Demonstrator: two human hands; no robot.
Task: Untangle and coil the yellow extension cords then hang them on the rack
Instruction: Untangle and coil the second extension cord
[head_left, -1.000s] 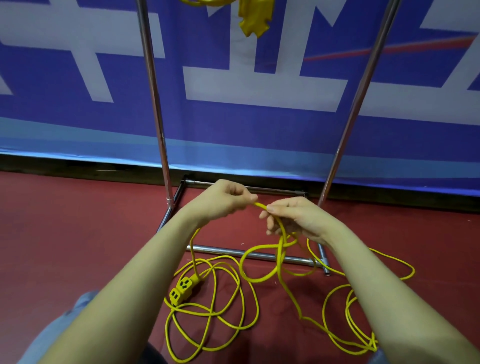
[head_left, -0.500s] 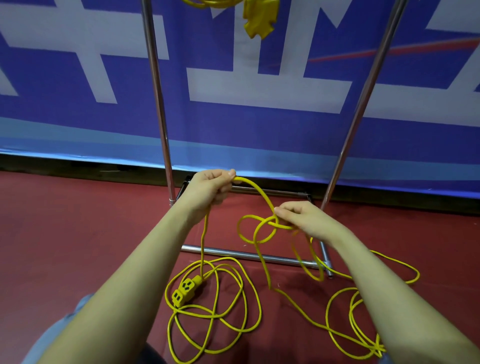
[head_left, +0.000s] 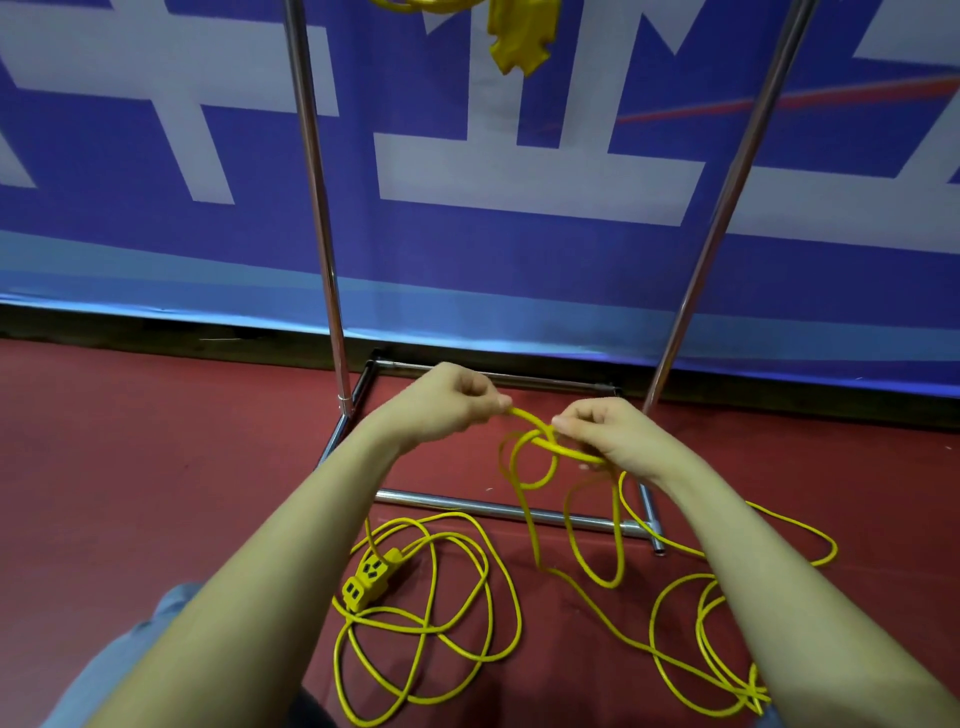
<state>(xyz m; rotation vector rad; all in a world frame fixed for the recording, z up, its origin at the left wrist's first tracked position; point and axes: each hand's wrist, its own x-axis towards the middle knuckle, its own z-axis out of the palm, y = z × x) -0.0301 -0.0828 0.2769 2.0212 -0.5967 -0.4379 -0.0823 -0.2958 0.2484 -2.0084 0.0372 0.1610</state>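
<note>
floor: dark red carpet (head_left: 130, 467), running back to a black skirting strip under the wall.
backdrop: blue banner (head_left: 519, 270) with large white block shapes and a thin red stripe at upper right.
rack: chrome garment rack (head_left: 317, 208); two upright poles rise out of view, and its base of floor tubes sits just beyond the hands.
cord on rack: yellow hung cord (head_left: 522, 39) at the top edge, between the poles, its flat multi-outlet end dangling down.
cord in work: yellow extension cord (head_left: 431, 613) sprawled in loose tangled loops on the carpet in front of the rack base, a second heap of loops at lower right; one strand rises to the hands and forms a loose knot-like loop beneath them.
socket end: yellow outlet block (head_left: 370, 578) lying on the floor among the left loops.
left hand: left hand (head_left: 447, 400), fingers curled, pinching the raised strand at thumb and fingertip.
right hand: right hand (head_left: 602, 434), fingers curled round the same cord at the crossing of the loop, close beside the left.
clothing: grey-blue fabric (head_left: 156, 623) at lower left under the forearm.
</note>
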